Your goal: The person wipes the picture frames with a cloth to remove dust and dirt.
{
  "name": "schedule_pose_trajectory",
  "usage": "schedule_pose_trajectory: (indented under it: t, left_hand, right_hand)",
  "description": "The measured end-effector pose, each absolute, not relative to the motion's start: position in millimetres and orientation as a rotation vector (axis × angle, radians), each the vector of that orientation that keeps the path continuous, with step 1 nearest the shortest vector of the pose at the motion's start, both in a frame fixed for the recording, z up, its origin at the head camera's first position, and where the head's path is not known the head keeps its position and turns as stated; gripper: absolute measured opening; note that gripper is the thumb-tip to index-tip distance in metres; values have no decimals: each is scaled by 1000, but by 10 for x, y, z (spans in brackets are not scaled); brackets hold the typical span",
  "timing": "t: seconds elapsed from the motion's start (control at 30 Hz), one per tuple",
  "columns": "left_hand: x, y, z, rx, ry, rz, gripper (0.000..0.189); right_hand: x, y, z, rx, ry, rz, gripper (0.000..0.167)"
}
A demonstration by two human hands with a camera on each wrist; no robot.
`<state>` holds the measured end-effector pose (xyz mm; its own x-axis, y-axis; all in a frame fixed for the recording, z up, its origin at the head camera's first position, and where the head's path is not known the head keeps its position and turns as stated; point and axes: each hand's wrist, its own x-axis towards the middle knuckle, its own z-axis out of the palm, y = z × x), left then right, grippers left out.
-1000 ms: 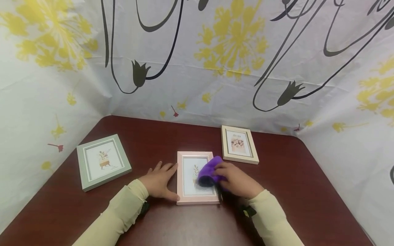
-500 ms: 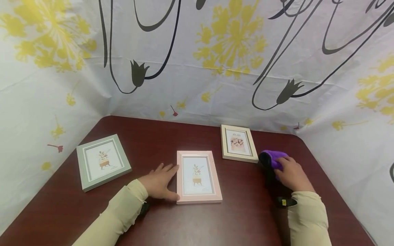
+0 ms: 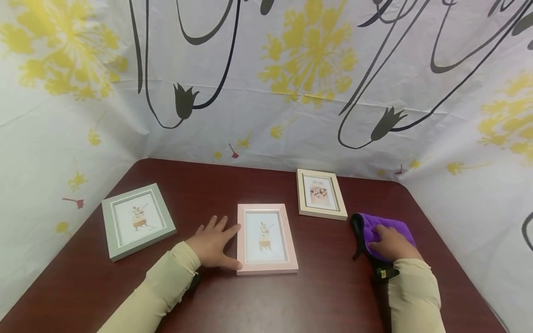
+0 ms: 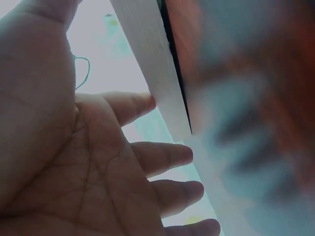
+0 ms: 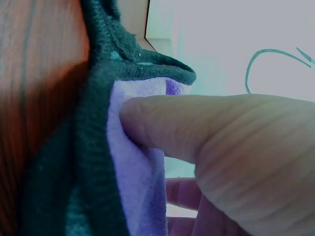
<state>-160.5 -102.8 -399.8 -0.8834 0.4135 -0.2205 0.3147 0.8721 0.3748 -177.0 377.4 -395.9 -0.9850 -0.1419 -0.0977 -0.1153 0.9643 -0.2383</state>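
White fabric backdrop, printed with yellow flower heads and dark curling stems, encloses the back and both sides of a dark red-brown worktop. Left hand: laid palm down from the left, fingers straight and well spread, grasping nothing; the thumb and index finger meet the left edge of the pink frame, which lies flat near the middle of the worktop. From the left wrist, the fingers extend separately beside the frame's pale side; the right of that view is blurred. Right hand: lowered over the purple cloth at the right, fingers bent, holding part of it between thumb and fingers. Close up, the thumb presses on the purple face, next to a thick dark border, and other fingers show beyond the fold. Both forearms wear pale sleeves; a dark band circles the right wrist. Green frame: flat and turned at an angle, left of the left hand. Cream frame: flat near the backdrop, its lower right corner just beside the cloth. The right hand hides part of the cloth.
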Motion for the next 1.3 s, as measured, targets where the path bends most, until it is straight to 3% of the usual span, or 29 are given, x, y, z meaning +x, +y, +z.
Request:
schedule_pose_trajectory:
  t: [0.43, 0.6, 0.87, 1.03, 1.17, 1.3]
  left_hand:
    - [-2704, -905, -3985, 392, 2642, 286, 99]
    - [-2948, -787, -3972, 346, 2642, 289, 92]
    - [-3002, -540, -4008, 235, 2832, 306, 68]
    - [-2963, -452, -4018, 226, 2970, 278, 63]
    - [-2909, -687, -3930, 259, 3014, 418, 65]
    - [-2748, -1213, -3821, 352, 3073, 469, 64]
  right_hand:
    - [-1768, 3754, -3989, -178, 3010, -372, 42]
    - [-1771, 3716, -3987, -167, 3004, -383, 45]
    - [-1801, 3778, -4028, -163, 3027, -372, 43]
    - [-1807, 3850, -4051, -170, 3039, -374, 41]
    - [-1817, 3909, -4064, -231, 3064, -418, 38]
    - [-1837, 3973, -4104, -266, 3142, -469, 36]
